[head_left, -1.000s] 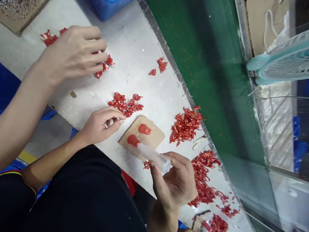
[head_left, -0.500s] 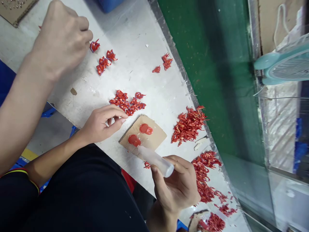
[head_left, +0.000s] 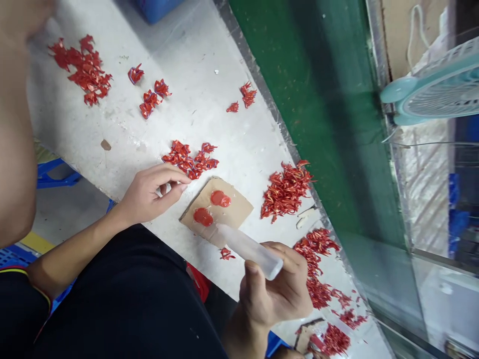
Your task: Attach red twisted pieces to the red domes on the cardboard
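My right hand grips a translucent white tube, thumb on one side and fingers on the other. The tube's far end hovers over the near edge of a cardboard square. Two glossy red patches lie on that cardboard. Loosely curled, my left hand rests on the table, thumb tip close to the index tip, with nothing visible between them. Just beyond its fingertips is a cluster of red petal-like pieces with bluish edges. A single red piece lies by the cardboard, near the tube.
Larger heaps of red pieces line the table's right side. More red clusters lie toward the upper left, below a blue bin. Another person's arm reaches in at left. A turquoise fan stands beyond the green surface.
The tube has moved slightly right, its far end now apart from the red patch. The other person's arm has withdrawn left, uncovering a red cluster. My left hand keeps its pose.
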The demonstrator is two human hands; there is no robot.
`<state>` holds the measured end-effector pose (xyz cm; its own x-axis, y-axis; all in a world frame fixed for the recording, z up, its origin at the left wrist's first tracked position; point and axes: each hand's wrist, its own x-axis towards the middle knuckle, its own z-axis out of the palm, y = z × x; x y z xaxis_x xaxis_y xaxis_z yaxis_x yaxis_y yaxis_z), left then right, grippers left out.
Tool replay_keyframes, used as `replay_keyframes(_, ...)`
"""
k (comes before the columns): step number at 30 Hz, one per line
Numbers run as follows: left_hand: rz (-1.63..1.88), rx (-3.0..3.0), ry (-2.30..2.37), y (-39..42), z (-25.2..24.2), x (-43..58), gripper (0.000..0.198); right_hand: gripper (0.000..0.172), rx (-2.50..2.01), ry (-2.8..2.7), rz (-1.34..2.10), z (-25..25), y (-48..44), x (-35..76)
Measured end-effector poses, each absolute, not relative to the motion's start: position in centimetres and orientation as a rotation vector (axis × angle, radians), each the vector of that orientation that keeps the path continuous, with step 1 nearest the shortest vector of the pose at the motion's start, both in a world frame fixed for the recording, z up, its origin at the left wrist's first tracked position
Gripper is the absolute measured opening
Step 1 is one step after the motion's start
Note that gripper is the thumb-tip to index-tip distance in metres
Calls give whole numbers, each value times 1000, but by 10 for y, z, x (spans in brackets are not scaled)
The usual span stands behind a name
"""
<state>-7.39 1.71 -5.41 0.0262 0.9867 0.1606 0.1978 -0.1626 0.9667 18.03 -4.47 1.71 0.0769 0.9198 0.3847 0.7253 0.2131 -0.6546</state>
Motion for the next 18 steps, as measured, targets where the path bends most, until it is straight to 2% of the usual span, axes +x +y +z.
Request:
replay_keyframes(3, 1225, 1508, 1276, 18, -54, -74, 12, 9, -1587, -1573, 306, 15, -34, 185)
replay_keyframes(9, 1210, 1545, 1284, 19, -52, -75, 12, 20, -1592, -1328, 312, 3, -16, 198)
replay_keyframes(18, 1156, 1562, 1322, 21, -50, -75, 16, 18, -1546, -1524, 251, 7, -8, 193)
